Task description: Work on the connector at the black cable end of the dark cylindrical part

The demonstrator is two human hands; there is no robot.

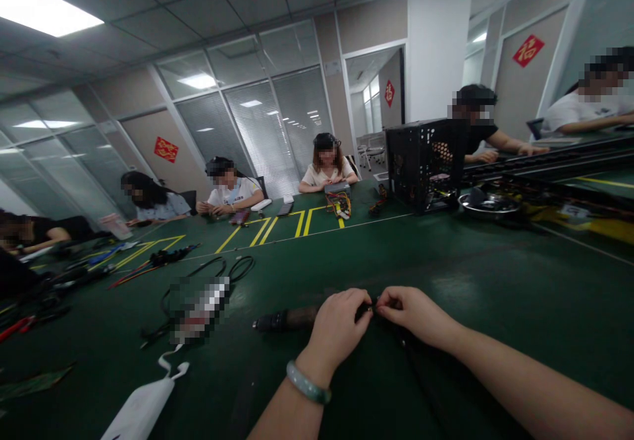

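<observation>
A dark electric screwdriver (290, 320) lies across the green table in front of me, its metal tip pointing left. My left hand (345, 314), with a bangle (308, 383) at its wrist, is closed around the tool's rear end. Just to the right, my right hand (403, 308) pinches the end of a black cable (405, 346) close to the screwdriver's tail. The cable drops away toward the table's near edge. Between the fingertips of both hands is a small dark part with a bright spot; whether plug and socket are joined I cannot tell.
To the left lie a blurred-out object (201, 311) with black cord and a white power strip (143, 410). Loose wires (153, 263) cover the far left. A black computer case (423, 166) and metal bowl (488, 203) stand back right. Several people sit around the table.
</observation>
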